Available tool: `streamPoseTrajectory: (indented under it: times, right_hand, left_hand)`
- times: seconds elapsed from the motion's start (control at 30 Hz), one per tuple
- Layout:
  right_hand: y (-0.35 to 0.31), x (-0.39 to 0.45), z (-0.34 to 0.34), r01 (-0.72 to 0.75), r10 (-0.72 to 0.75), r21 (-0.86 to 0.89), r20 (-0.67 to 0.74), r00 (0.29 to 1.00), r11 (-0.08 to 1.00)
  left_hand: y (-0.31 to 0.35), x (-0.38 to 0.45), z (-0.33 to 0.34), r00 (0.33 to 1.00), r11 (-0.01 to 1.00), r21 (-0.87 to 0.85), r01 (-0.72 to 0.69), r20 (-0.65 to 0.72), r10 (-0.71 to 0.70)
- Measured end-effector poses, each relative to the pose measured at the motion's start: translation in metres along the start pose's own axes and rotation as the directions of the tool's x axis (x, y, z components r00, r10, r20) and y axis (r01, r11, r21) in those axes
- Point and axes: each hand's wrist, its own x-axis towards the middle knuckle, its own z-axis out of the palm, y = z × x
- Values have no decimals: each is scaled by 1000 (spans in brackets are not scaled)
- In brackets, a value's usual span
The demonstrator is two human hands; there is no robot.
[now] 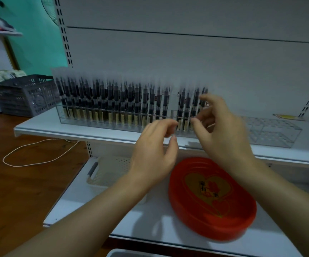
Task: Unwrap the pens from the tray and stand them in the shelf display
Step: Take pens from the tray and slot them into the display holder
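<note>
A: Where are the pens [113, 102] sitting?
B: Standing in the clear display rack [72, 119] on the upper shelf [57, 131]. Long axis near vertical, dark ends pointing up, gold ends down in the rack. Some are leaning slightly. The tops are looking blurred.

A: One full row?
B: Long packed run on the left, then a small gap, then a few more pens in front of the right hand [222, 132]. The rack section further right [272, 132] is showing bare holes.

A: Hands?
B: Both are hovering just in front of the rack, close to each other. The left hand [153, 154] is loosely curled, thumb and fingers apart, nothing plainly held. The right hand's fingers are spread and bent, tips right beside the last pens. Cannot tell if they are touching one; motion blur there.

A: Tray?
B: The red oval tray [239, 227] is lying on the lower shelf [98, 206], below the right forearm, gold heart design showing inside.

A: Anything else?
B: A grey crate [25, 97] far left, a white cord [29, 154] looping on the wooden floor [10, 191], a pale perforated basket [109, 169] on the lower shelf.
</note>
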Motion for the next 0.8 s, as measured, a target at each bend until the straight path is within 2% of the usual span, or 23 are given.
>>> streamPoseTrajectory:
  times: [0.1, 0.2, 0.3, 0.4, 0.5, 0.6, 0.8]
  right_hand:
    - [-1, -36, 16, 12, -12, 57, -6, 1000, 998]
    - [2, -78, 37, -8, 5, 94, 26, 1000, 996]
    - [5, -125, 58, -63, 46, 119, 138, 989, 991]
    - [7, -172, 81, -143, 94, 137, 316, 944, 980]
    - [14, -218, 102, -213, 135, 99, 506, 852, 972]
    - [21, -261, 115, -191, 116, 34, 685, 719, 981]
    - [24, -324, 130, -153, 162, -108, 902, 401, 982]
  left_hand:
    - [3, -22, -4, 997, 992, -108, 71, 21, -69]
    - [-4, -54, -8, 986, 980, -129, 152, 91, -140]
    - [-24, -94, -12, 947, 970, -69, 235, 242, -212]
    - [-48, -135, -13, 863, 948, 8, 318, 412, -293]
    - [-70, -175, -14, 760, 934, 129, 332, 550, -346]
    - [-91, -217, -15, 636, 930, 199, 309, 684, -357]
    - [-100, -287, -8, 273, 919, 275, 282, 895, -352]
